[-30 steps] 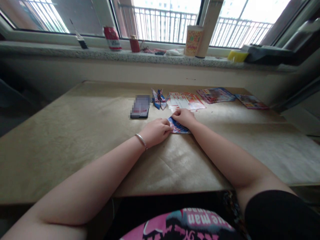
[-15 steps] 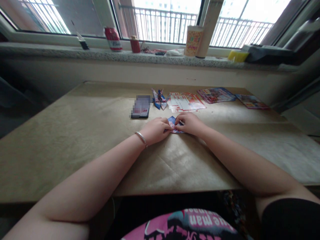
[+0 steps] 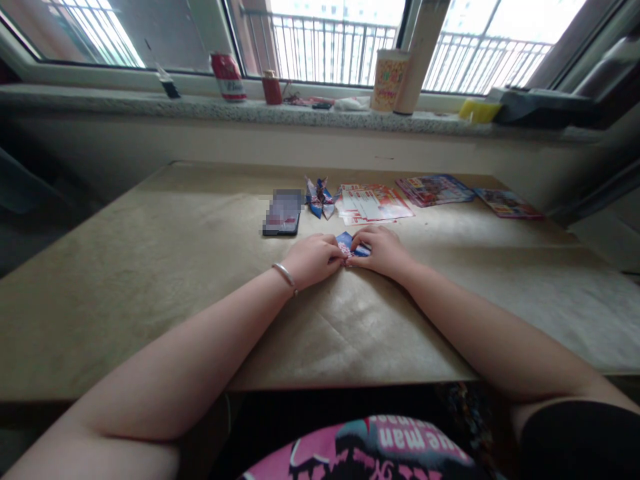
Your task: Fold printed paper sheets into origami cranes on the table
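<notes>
A small folded sheet of blue and red printed paper lies on the table between my hands, partly covered by the fingers. My left hand, with a silver bracelet at the wrist, is closed on its left side. On the right side, my right hand grips the paper, thumb at the near edge and fingers curled over it. Just beyond stands a folded paper star-like shape in the same colours. A phone with a blurred screen lies to its left.
Behind my right hand lie loose printed sheets, a stack of colourful leaflets and another leaflet pile. The windowsill holds a red can, a red bottle, a patterned paper cup and a yellow object.
My right thumb and fingers have shifted down to the paper's near edge, and more of its right side shows under the hand. My left hand stays nearly in place.
</notes>
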Available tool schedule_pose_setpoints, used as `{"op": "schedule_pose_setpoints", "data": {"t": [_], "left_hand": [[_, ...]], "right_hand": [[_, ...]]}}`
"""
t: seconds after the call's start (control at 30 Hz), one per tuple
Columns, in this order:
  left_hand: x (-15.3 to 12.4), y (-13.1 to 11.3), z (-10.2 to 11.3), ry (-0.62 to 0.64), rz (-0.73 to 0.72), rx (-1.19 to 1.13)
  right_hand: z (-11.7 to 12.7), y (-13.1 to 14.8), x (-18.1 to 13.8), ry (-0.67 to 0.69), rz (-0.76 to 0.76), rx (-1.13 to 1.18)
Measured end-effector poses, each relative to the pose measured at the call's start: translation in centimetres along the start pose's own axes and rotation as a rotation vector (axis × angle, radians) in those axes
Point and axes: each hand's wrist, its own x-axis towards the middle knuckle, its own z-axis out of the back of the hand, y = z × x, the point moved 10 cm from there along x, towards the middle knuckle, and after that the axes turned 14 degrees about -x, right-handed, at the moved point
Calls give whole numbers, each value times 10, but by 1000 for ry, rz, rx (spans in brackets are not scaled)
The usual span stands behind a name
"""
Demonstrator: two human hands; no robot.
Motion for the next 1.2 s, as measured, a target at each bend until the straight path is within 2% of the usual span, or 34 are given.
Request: {"op": "schedule_pose_setpoints", "data": {"t": [0.4, 0.87, 1.2], "left_hand": [[3, 0, 0, -3, 27, 12], [2, -2, 0, -14, -21, -3], [2, -3, 1, -23, -30, -6]], "right_hand": [[7, 9, -1, 64, 46, -76], [-4, -16, -2, 236, -33, -29], [-10, -40, -13, 439, -149, -29]]}}
